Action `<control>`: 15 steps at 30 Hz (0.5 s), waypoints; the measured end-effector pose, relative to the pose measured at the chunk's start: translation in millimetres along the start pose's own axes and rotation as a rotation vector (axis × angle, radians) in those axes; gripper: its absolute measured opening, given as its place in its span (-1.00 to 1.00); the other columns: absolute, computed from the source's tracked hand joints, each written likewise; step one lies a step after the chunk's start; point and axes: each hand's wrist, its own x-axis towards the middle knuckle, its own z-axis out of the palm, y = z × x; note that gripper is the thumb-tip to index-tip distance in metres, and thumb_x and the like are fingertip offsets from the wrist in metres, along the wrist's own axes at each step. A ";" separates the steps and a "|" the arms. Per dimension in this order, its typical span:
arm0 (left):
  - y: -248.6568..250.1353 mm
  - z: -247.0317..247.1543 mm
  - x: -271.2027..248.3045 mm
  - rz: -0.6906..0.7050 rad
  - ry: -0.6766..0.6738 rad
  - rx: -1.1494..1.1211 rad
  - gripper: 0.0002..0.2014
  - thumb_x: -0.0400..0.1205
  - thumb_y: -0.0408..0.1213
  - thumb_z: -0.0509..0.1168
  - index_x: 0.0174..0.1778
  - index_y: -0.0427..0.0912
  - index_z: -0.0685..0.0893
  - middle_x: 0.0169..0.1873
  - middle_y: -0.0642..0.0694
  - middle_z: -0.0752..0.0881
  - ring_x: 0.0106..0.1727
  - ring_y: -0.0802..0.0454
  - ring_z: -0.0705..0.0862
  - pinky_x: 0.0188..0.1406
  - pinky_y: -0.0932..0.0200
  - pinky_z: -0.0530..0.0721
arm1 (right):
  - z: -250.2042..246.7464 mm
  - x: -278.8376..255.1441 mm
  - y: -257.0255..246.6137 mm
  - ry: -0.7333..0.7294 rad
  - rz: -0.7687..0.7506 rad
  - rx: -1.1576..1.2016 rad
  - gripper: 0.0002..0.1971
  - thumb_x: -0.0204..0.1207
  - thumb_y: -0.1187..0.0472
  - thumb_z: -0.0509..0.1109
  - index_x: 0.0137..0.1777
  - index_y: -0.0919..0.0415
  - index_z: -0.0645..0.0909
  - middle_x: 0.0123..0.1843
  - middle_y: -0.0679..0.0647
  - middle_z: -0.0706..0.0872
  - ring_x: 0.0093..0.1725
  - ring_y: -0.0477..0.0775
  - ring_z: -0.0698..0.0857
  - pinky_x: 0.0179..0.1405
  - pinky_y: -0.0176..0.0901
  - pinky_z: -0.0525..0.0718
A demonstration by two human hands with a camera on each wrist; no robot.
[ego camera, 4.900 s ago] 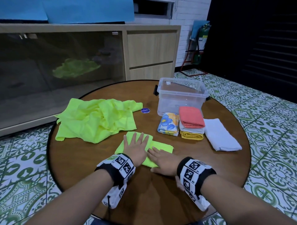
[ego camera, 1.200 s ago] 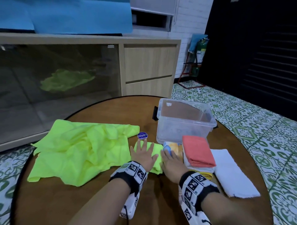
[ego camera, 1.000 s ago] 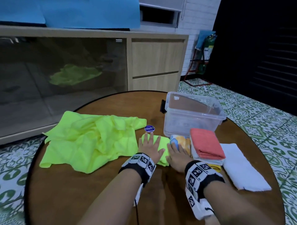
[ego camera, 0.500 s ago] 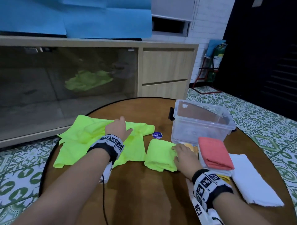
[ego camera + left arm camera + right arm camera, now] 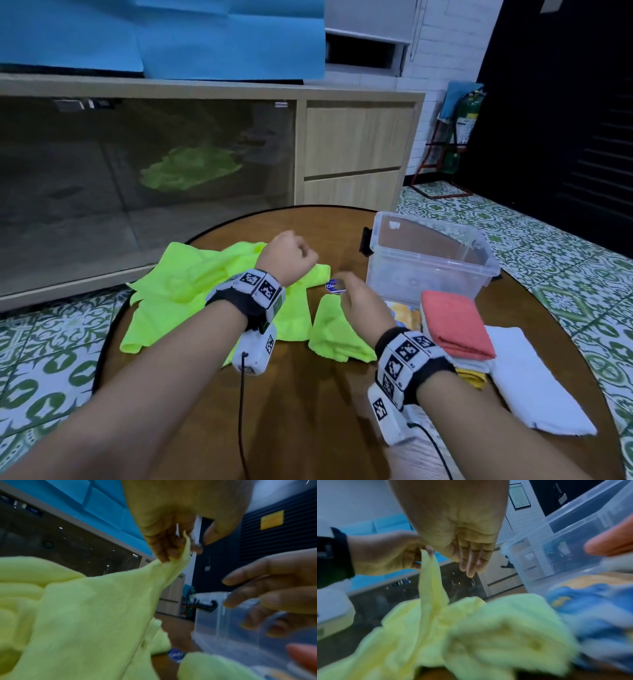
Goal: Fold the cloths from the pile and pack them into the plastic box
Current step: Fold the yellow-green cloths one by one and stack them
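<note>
On the round wooden table (image 5: 308,428), a corner of a loose yellow-green cloth (image 5: 191,284) is pinched between the thumb and curled fingers (image 5: 164,550) of the left hand (image 5: 286,260), and that corner is lifted clear of the heap while the rest of the cloth lies crumpled on the left half of the table. The pinch is seen plainly in the left wrist view, where the fabric is drawn up taut to the fingertips.

The right hand (image 5: 363,308) is held in the air just beside the left, empty, with its fingers straight and relaxed and close together; nothing is gripped by it. It hovers over a folded yellow-green cloth (image 5: 337,330) that lies flat near the middle of the table.

The clear plastic box (image 5: 428,260) stands open at the far right of the table, and no cloth can be seen inside it. In front of the box, a folded floral cloth (image 5: 406,313) is laid, and next to it a stack topped by a folded coral cloth (image 5: 454,325). A folded white cloth (image 5: 534,387) lies further right. A small blue round sticker (image 5: 332,286) is seen on the table between the loose cloth and the box.
</note>
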 end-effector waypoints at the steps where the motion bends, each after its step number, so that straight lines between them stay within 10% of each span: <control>1: 6.6 -8.8 -3.3 0.049 0.016 -0.063 -0.76 0.61 -0.14 0.25 -0.36 -0.13 0.56 -0.19 -0.05 0.50 -0.07 -0.01 0.51 -0.07 0.16 0.41 | -3.8 2.3 -7.8 0.060 0.010 0.070 -0.53 0.62 0.42 0.11 0.51 0.14 0.34 0.38 0.12 0.59 0.32 0.17 0.58 0.22 -0.06 0.56; 7: 41.0 -55.2 -17.7 0.389 -0.125 -0.102 -0.70 0.44 -0.48 0.29 -0.39 -0.02 0.34 -0.34 0.15 0.38 -0.17 -0.02 0.43 -0.20 0.19 0.31 | -29.4 36.0 -43.0 0.015 -0.053 0.356 -0.28 0.18 0.29 0.28 0.37 -0.22 0.31 0.23 0.25 0.57 0.16 0.25 0.61 -0.09 0.11 0.70; 13: 68.6 -80.8 -20.3 0.458 0.230 -0.240 -0.85 0.43 -0.53 0.19 -0.22 -0.28 0.65 -0.27 0.02 0.47 -0.13 -0.03 0.52 -0.09 0.21 0.40 | -44.9 27.4 -47.8 0.061 0.009 0.200 -0.86 0.40 0.09 0.50 -0.19 -0.04 0.56 -0.32 0.07 0.55 -0.20 0.03 0.44 -0.11 0.01 0.51; 15: 71.6 -86.7 -20.0 0.372 0.369 -0.264 -0.79 0.48 -0.55 0.17 -0.13 -0.27 0.68 -0.15 -0.04 0.49 -0.06 0.00 0.53 0.01 0.15 0.45 | -43.3 15.8 -40.0 -0.112 0.084 0.029 -0.78 0.41 0.00 0.50 -0.03 0.08 0.67 -0.18 0.12 0.65 -0.12 0.06 0.53 0.02 0.03 0.57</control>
